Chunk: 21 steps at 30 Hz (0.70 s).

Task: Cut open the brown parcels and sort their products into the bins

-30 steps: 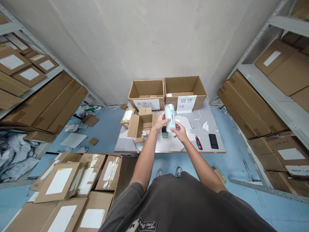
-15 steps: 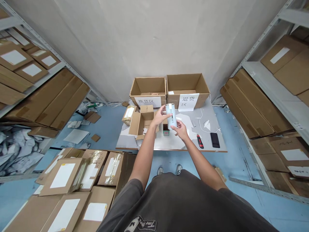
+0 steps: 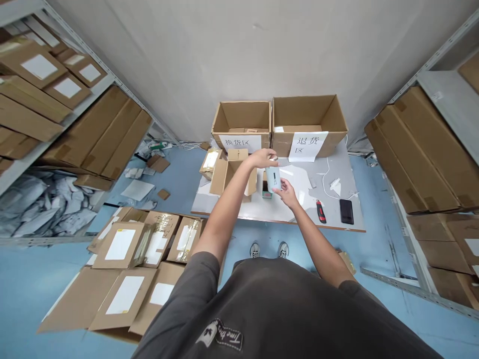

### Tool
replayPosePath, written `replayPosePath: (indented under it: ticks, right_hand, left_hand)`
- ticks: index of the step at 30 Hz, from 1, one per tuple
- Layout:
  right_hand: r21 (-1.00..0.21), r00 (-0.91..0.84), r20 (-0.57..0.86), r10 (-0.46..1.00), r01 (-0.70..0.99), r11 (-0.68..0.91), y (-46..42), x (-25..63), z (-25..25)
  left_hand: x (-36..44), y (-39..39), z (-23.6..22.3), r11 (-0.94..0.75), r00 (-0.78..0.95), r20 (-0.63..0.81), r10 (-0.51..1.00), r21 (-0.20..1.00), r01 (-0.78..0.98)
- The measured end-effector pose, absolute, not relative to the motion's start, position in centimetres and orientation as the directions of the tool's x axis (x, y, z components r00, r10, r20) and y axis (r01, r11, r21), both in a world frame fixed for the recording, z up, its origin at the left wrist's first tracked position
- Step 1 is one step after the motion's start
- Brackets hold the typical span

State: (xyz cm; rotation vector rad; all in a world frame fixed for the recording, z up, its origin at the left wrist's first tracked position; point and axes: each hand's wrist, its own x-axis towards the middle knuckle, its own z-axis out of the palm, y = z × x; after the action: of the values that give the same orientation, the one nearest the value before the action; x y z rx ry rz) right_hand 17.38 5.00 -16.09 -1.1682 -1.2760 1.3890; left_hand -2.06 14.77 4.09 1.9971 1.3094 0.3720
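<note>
A light blue tumbler (image 3: 273, 180) with dark lettering is held upright between my hands above the table. My left hand (image 3: 261, 158) grips its top rim from above, fingers closed round the lid end. Lower down, my right hand (image 3: 287, 192) has its fingers and thumb closed on the tumbler's base. Just behind and left of the tumbler stands a small open green box (image 3: 267, 194), partly hidden. An open cardboard carton (image 3: 218, 178) lies below my left forearm, its flaps spread. A small taped box (image 3: 209, 162) sits beside that carton.
Two large open boxes with paper signs, one left (image 3: 241, 112) and one right (image 3: 299, 107), stand at the table's back. A red-black utility knife (image 3: 321, 212), a phone (image 3: 346, 212) and a white cable (image 3: 326, 185) lie right. Stacked cartons (image 3: 123, 294) and shelves flank me.
My left hand has moved from the tumbler's side up onto its top. My right hand still holds the base. The camera view has shifted, so the table appears further right.
</note>
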Motion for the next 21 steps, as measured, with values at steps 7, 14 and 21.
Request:
replayPosePath:
  ticks: [7, 14, 21]
  right_hand:
    - [-0.995, -0.137, -0.087, 0.987, 0.061, -0.080, 6.5, 17.8, -19.7]
    - [-0.979, -0.122, -0.137, 0.983, 0.170, -0.115, 6.5, 20.1, -21.8]
    - [-0.965, -0.102, -0.183, 0.978, 0.211, -0.158, 6.9, 20.3, -22.7]
  left_hand:
    - [-0.9, 15.0, 1.9, -0.282, 0.432, -0.132, 0.892, 0.585, 0.761]
    - [-0.8, 14.3, -1.7, -0.253, 0.356, -0.104, 0.929, 0.525, 0.813]
    - [-0.5, 13.9, -4.7, -0.225, 0.336, -0.150, 0.930, 0.491, 0.842]
